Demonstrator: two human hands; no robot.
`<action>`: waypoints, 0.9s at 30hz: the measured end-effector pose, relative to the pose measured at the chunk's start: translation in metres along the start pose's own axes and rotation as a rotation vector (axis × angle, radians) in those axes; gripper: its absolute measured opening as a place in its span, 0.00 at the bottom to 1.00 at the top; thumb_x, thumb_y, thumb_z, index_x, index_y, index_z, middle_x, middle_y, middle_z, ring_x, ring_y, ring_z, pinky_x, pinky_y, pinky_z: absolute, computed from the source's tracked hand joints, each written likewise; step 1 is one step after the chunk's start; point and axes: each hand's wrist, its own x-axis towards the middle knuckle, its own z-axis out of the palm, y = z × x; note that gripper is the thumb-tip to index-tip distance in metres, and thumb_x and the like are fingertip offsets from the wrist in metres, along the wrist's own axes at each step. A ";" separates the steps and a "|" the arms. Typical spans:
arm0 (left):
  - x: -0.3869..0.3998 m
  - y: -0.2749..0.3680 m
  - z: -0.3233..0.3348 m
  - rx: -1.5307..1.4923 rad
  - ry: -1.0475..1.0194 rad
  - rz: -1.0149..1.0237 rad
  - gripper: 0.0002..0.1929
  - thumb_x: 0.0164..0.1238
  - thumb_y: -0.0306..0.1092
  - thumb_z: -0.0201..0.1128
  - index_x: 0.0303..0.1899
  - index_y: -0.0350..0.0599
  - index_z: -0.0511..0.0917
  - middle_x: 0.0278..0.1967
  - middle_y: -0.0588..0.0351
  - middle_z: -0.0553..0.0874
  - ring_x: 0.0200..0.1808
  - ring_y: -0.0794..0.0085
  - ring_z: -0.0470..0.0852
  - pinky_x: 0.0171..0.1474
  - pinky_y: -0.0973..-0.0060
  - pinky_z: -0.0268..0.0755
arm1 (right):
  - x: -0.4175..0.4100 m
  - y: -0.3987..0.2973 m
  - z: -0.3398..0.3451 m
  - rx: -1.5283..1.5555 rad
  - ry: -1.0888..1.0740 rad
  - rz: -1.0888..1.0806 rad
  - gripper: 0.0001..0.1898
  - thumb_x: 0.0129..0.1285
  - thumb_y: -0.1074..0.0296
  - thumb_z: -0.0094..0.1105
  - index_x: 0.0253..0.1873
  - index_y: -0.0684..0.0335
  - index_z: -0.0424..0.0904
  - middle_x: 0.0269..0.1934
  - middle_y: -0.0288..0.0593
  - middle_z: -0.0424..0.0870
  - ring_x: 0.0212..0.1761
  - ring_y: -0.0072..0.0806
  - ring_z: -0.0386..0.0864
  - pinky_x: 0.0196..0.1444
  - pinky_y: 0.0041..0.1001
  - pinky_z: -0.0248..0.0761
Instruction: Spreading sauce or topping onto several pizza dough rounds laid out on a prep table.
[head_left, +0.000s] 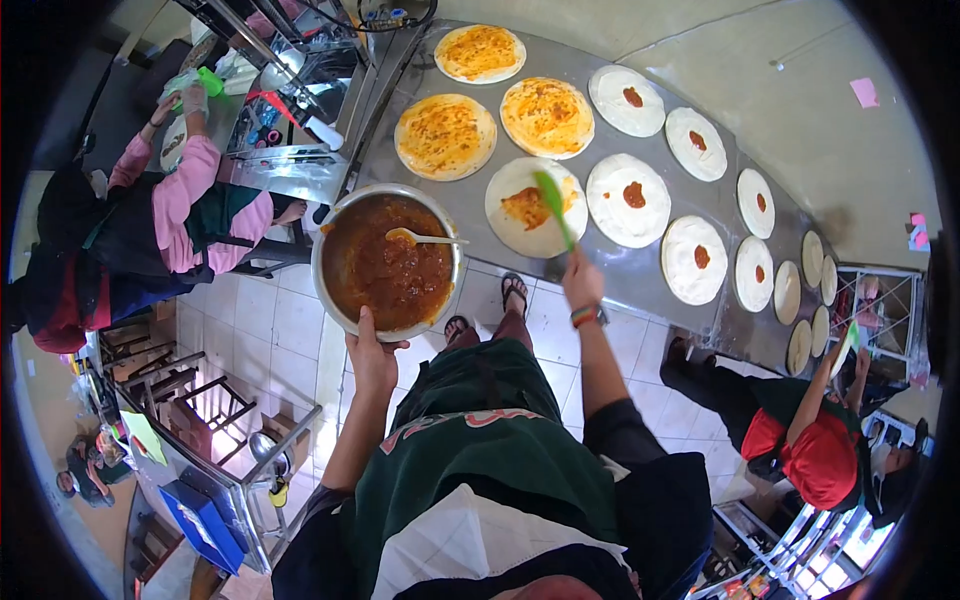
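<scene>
My left hand (375, 356) holds a metal bowl (321, 281) of chunky red-brown sauce (397, 277) by its near side, with a pale spoon (431, 239) resting in it. My right hand (583, 281) grips a green spatula or brush (553, 199); its head is over a round flat dough (517, 244) partly smeared with sauce. Behind it, three dough rounds (445, 136) are coated orange. To the right, several white rounds (628, 214) each bear a blob of sauce near the middle. Plain rounds (787, 292) lie farther right.
The rounds lie on a long metal table (630, 289) along the wall. At the left, a person in pink sleeves (176, 202) works at a metal and glass counter (289, 169). A person in red (806, 457) stands at the table's right end. Stools (217, 409) are at lower left.
</scene>
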 end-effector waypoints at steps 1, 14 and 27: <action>-0.003 0.002 -0.010 0.003 0.002 0.002 0.18 0.65 0.40 0.49 0.51 0.41 0.60 0.43 0.51 0.75 0.31 0.69 0.79 0.19 0.78 0.72 | 0.008 -0.013 -0.017 0.024 -0.016 -0.008 0.15 0.62 0.59 0.39 0.52 0.50 0.68 0.26 0.54 0.78 0.29 0.51 0.76 0.30 0.45 0.69; -0.013 0.021 -0.054 0.030 -0.084 0.011 0.20 0.65 0.42 0.49 0.51 0.39 0.59 0.42 0.49 0.75 0.33 0.69 0.79 0.19 0.78 0.71 | 0.036 -0.016 -0.007 -0.059 0.099 -0.070 0.15 0.61 0.56 0.41 0.48 0.47 0.74 0.31 0.53 0.78 0.33 0.46 0.77 0.33 0.43 0.70; -0.014 0.017 -0.065 0.024 -0.125 -0.021 0.18 0.65 0.40 0.48 0.50 0.41 0.60 0.43 0.51 0.75 0.32 0.70 0.79 0.18 0.78 0.71 | 0.040 -0.053 -0.035 -0.209 -0.032 -0.032 0.15 0.62 0.58 0.37 0.45 0.54 0.73 0.35 0.52 0.78 0.38 0.44 0.77 0.40 0.40 0.70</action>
